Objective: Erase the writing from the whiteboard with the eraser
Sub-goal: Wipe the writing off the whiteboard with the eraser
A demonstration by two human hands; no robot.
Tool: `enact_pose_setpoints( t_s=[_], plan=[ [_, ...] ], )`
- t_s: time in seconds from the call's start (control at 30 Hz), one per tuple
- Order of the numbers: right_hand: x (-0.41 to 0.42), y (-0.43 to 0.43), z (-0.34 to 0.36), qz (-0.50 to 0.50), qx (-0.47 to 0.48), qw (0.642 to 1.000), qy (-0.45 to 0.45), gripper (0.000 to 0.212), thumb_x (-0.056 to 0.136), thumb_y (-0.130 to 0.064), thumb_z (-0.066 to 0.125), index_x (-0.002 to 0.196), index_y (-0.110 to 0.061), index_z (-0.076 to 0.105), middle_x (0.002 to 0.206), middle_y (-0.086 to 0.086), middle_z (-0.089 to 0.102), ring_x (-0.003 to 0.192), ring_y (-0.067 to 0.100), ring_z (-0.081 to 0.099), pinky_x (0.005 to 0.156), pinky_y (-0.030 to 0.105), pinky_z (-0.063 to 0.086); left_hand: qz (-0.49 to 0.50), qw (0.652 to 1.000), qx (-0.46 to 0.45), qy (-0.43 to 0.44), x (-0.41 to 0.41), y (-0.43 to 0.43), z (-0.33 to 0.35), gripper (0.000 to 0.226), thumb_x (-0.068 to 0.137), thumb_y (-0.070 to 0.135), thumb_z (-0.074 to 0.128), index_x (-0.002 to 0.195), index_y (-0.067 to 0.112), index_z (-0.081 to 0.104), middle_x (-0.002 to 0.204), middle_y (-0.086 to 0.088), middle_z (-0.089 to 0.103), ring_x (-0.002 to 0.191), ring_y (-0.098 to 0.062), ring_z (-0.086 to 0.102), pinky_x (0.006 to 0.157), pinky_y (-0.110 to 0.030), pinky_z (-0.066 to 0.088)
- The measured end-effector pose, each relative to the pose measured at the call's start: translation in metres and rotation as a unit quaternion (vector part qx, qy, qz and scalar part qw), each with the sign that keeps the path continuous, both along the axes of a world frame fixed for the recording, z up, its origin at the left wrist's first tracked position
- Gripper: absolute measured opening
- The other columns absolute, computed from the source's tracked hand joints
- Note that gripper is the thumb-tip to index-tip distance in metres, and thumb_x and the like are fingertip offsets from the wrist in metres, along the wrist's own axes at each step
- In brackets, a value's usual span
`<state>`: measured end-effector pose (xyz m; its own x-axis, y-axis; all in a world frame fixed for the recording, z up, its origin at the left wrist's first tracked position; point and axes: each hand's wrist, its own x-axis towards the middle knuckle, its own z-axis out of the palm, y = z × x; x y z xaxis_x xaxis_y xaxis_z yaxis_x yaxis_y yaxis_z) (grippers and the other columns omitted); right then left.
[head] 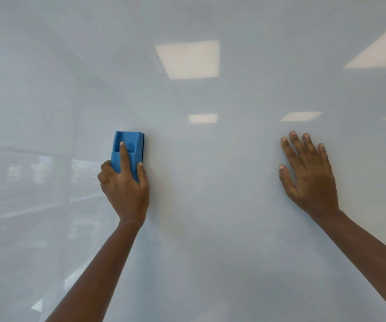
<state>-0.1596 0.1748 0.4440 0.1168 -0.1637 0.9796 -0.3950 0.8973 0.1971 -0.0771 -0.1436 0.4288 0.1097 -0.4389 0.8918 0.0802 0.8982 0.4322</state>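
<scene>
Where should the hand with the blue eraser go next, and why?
Probably slide the eraser up and to the right. The left hand grips it against the whiteboard, which looks clean around it, but tiny dark specks show higher up, beside a reflected ceiling light. The right hand rests flat, fingers spread, off that path.

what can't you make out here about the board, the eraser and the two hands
Head view, the only one:
- whiteboard: its edges are cut off by the frame on all sides.
- eraser: its wiping face is hidden against the board, its lower end by the left hand.
- right hand: whether the palm presses the board or only the fingers touch cannot be told.
- faint leftover writing: light reflections and haze could mask it.
</scene>
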Motion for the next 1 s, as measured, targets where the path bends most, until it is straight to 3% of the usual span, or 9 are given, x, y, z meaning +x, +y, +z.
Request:
enact_pose_setpoints(
  t_s=[0.1, 0.23, 0.37, 0.5, 0.57, 0.67, 0.83, 0.9, 1.0],
  plan=[
    [0.001, 0.000, 0.000, 0.002, 0.001, 1.000, -0.001, 0.052, 0.092, -0.029, 0.033, 0.136, -0.004, 0.045, 0.143, 0.017, 0.043, 0.134, 0.033, 0.036, 0.110, 0.050, 0.025, -0.011, 0.999, -0.035, -0.009, -0.002, 0.026, -0.024, 0.050, 0.090, 0.029, 0.042, 0.135, 0.007, 0.044, 0.108, -0.034, 0.051, 0.094, -0.047, 0.050, 0.086, -0.050, 0.043],
    [0.001, 0.000, 0.000, 0.001, -0.001, 1.000, -0.003, 0.052, 0.092, -0.029, 0.033, 0.136, -0.004, 0.045, 0.143, 0.016, 0.043, 0.134, 0.032, 0.036, 0.110, 0.051, 0.026, -0.029, 0.970, -0.233, -0.061, -0.008, 0.068, -0.091, 0.049, 0.085, 0.029, 0.042, 0.130, 0.013, 0.046, 0.105, -0.032, 0.056, 0.094, -0.041, 0.053, 0.086, -0.042, 0.045],
    [0.001, -0.001, 0.000, 0.005, -0.001, 1.000, -0.008, 0.052, 0.092, -0.028, 0.033, 0.136, -0.004, 0.046, 0.143, 0.016, 0.044, 0.133, 0.033, 0.037, 0.109, 0.052, 0.027, -0.037, 0.845, -0.524, -0.102, -0.016, 0.091, -0.132, 0.039, 0.092, 0.024, 0.031, 0.129, 0.024, 0.043, 0.109, -0.016, 0.042, 0.084, -0.026, 0.043, 0.077, -0.034, 0.038],
    [0.001, 0.001, 0.001, 0.006, 0.001, 1.000, -0.009, 0.052, 0.091, -0.028, 0.032, 0.136, -0.005, 0.045, 0.143, 0.015, 0.043, 0.133, 0.031, 0.037, 0.110, 0.050, 0.026, -0.022, 0.765, -0.639, -0.076, -0.018, 0.076, -0.095, 0.038, 0.092, 0.020, 0.034, 0.129, 0.024, 0.043, 0.106, -0.016, 0.042, 0.080, -0.025, 0.046, 0.071, -0.032, 0.039],
    [0.000, 0.001, 0.000, 0.003, 0.000, 1.000, -0.009, 0.052, 0.092, -0.029, 0.032, 0.136, -0.006, 0.045, 0.143, 0.014, 0.043, 0.134, 0.030, 0.037, 0.110, 0.049, 0.025, -0.010, 0.783, -0.621, -0.046, -0.015, 0.063, -0.054, 0.034, 0.095, 0.022, 0.031, 0.127, 0.023, 0.044, 0.105, -0.019, 0.047, 0.073, -0.027, 0.056, 0.069, -0.034, 0.043],
    [-0.001, 0.002, 0.001, -0.002, 0.000, 1.000, -0.008, 0.052, 0.092, -0.029, 0.032, 0.136, -0.006, 0.045, 0.143, 0.014, 0.043, 0.134, 0.030, 0.036, 0.110, 0.048, 0.025, 0.047, 0.849, -0.525, -0.020, -0.004, 0.042, 0.023, 0.036, 0.093, 0.028, 0.038, 0.124, 0.017, 0.052, 0.097, -0.027, 0.063, 0.068, -0.034, 0.062, 0.061, -0.032, 0.052],
    [-0.001, 0.001, 0.001, -0.002, 0.003, 1.000, -0.007, 0.052, 0.092, -0.030, 0.032, 0.137, -0.006, 0.044, 0.144, 0.013, 0.042, 0.134, 0.029, 0.036, 0.110, 0.049, 0.025, 0.027, 0.966, -0.250, -0.064, 0.009, 0.028, 0.084, 0.048, 0.089, 0.023, 0.056, 0.135, 0.013, 0.046, 0.112, -0.029, 0.053, 0.092, -0.041, 0.051, 0.077, -0.045, 0.046],
    [-0.001, 0.001, 0.001, -0.002, 0.007, 1.000, -0.008, 0.052, 0.092, -0.030, 0.032, 0.137, -0.006, 0.044, 0.144, 0.014, 0.042, 0.134, 0.030, 0.036, 0.110, 0.049, 0.025, 0.000, 0.976, -0.209, -0.065, 0.007, 0.036, 0.075, 0.049, 0.089, 0.023, 0.056, 0.136, 0.014, 0.044, 0.115, -0.029, 0.051, 0.095, -0.040, 0.049, 0.081, -0.045, 0.043],
    [0.000, 0.002, 0.001, -0.002, 0.011, 1.000, -0.010, 0.053, 0.092, -0.030, 0.032, 0.136, -0.005, 0.045, 0.143, 0.015, 0.043, 0.134, 0.031, 0.036, 0.110, 0.050, 0.026, -0.007, 0.953, -0.298, -0.058, 0.003, 0.056, 0.036, 0.046, 0.084, 0.023, 0.055, 0.128, 0.011, 0.053, 0.106, -0.030, 0.057, 0.085, -0.041, 0.056, 0.076, -0.043, 0.047]
  ],
)
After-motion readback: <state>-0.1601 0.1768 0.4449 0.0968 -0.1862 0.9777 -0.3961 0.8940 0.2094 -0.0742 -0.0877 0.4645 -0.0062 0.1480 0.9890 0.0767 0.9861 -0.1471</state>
